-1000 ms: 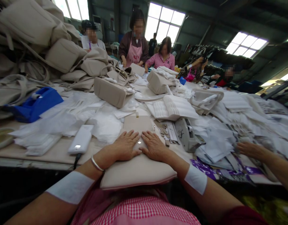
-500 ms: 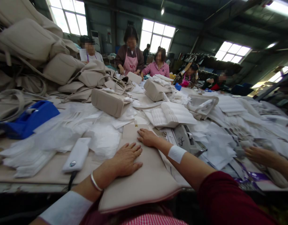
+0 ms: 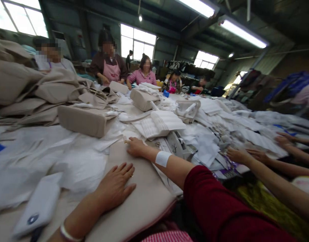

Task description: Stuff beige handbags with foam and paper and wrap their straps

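Note:
A flat beige handbag (image 3: 141, 198) lies before me on the table, its near edge reaching over the table's front. My left hand (image 3: 115, 186) rests flat on the bag's left side, fingers stretched out. At the far end, the fingers of my right hand (image 3: 136, 148) are bent in around a small tab with gold-coloured metal (image 3: 125, 141); its exact grip is partly hidden. Left of the bag lies a white, rounded device (image 3: 40, 205) with a dark cable. A grey tape dispenser (image 3: 179, 146) stands just beyond my right forearm.
Beige bags (image 3: 81, 121) pile up at the left. White foam sheets (image 3: 167, 122) and thin white wrapping (image 3: 81, 164) cover much of the table. Co-workers' hands (image 3: 238, 156) reach in from the right. Several people (image 3: 110, 67) work across the table.
The view has swung to the right, showing more co-workers' arms. My right hand has moved to the tab at the bag's far end. My left hand stays flat on the bag.

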Demonstrator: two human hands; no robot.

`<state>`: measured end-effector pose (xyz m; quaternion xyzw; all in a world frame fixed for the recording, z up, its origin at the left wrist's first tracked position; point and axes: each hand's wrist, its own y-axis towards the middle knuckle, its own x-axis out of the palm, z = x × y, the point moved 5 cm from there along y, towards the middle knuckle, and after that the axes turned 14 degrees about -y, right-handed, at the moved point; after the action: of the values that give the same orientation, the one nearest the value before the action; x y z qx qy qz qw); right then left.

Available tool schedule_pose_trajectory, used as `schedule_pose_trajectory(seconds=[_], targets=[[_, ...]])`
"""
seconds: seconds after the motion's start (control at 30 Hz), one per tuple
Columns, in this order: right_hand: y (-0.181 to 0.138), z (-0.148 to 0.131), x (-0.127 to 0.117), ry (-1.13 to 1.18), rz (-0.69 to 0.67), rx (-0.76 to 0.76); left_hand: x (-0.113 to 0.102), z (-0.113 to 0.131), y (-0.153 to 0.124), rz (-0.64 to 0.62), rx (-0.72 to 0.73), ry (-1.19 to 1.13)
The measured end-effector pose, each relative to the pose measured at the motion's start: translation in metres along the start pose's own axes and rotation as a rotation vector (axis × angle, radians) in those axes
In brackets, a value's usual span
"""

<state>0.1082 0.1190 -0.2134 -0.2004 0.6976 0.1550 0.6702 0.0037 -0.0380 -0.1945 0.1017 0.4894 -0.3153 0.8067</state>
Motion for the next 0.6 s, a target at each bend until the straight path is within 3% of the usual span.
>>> schedule_pose_trajectory(seconds=[0.17, 0.33, 0.43, 0.6], targets=[[-0.060, 0.021, -0.005, 0.063, 0.139, 0.004, 0.006, -0.005, 0.008, -0.003, 0.020, 0.037], [-0.124, 0.079, -0.022, 0.092, 0.262, 0.156, 0.010, -0.009, 0.012, -0.009, -0.022, 0.084], [-0.165, 0.138, -0.043, 0.059, 0.362, 0.404, 0.012, -0.010, 0.014, -0.027, -0.044, 0.117], [-0.241, 0.238, -0.061, -0.009, 0.489, 0.977, 0.011, -0.010, 0.015, -0.020, -0.045, 0.142]])
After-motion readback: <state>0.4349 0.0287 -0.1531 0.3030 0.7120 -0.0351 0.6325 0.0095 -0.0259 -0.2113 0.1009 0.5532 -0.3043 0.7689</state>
